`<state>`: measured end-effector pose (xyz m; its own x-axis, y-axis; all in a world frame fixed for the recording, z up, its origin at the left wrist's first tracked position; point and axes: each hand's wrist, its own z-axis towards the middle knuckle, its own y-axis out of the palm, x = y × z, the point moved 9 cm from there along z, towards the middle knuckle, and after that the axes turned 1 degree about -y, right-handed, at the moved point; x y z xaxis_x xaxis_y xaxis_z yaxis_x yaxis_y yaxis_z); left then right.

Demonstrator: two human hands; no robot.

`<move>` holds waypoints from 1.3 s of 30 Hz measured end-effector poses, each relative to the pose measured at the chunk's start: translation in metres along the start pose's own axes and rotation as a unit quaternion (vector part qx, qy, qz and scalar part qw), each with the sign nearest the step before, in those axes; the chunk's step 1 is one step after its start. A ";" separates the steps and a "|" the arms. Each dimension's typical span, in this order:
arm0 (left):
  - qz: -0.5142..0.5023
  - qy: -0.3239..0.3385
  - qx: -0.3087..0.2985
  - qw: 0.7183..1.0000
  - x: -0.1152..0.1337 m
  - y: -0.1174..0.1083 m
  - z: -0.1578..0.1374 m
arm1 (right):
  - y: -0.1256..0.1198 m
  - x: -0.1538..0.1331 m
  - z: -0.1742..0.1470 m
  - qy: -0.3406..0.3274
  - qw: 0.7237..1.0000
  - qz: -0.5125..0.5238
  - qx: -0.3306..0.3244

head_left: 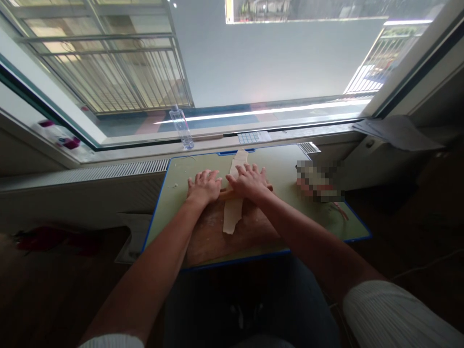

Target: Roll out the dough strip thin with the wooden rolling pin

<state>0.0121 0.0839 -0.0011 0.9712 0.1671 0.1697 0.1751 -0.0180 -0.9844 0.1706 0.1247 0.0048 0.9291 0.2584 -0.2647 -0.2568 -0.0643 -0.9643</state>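
A long, thin strip of dough (232, 216) runs lengthwise over a brown wooden board (206, 239) and past its far side. Across the strip lies a wooden rolling pin (228, 194). My left hand (204, 186) rests flat over the pin's left part, fingers spread and pointing forward. On the right part, my right hand (250, 181) presses down in the same way, with its fingers stretched out. Both palms cover much of the pin, and only its middle and right tip show. Neither hand is wrapped around it.
The board lies on a green, blue-edged table (282, 162). A blurred-out item (319, 181) sits at its right. Beyond are a window sill with a clear bottle (181, 128) and a small gridded card (250, 137). Papers (397, 131) lie at the right.
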 end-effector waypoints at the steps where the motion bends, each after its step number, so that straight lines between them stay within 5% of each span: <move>1: -0.001 -0.001 0.000 1.000 -0.001 0.001 0.006 | 0.001 0.000 0.006 0.003 1.000 0.004 -0.006; 7: -0.001 -0.001 0.041 0.999 -0.002 -0.003 0.021 | -0.002 -0.002 0.020 -0.002 1.000 0.015 0.006; 15: -0.015 0.022 0.062 0.998 0.004 -0.008 -0.002 | -0.002 -0.002 -0.002 -0.013 1.000 0.010 0.026; 23: 0.012 0.033 0.092 0.995 0.014 -0.003 -0.068 | -0.006 -0.006 -0.078 -0.041 0.993 -0.014 0.113; 29: -0.008 0.063 0.116 0.991 0.017 -0.007 -0.122 | -0.004 -0.005 -0.138 -0.109 0.991 0.002 0.083; 34: -0.101 0.153 0.176 0.967 0.026 -0.030 -0.172 | -0.010 0.006 -0.149 -0.149 0.986 0.027 0.064; 39: -0.083 0.233 0.148 0.958 0.039 -0.022 -0.188 | -0.025 0.021 -0.140 -0.115 0.988 0.046 0.096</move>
<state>0.0769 -0.0945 0.0356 0.9126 -0.3155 0.2599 0.3470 0.2619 -0.9006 0.2336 -0.0029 0.0221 0.8206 0.4728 -0.3211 -0.4034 0.0812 -0.9114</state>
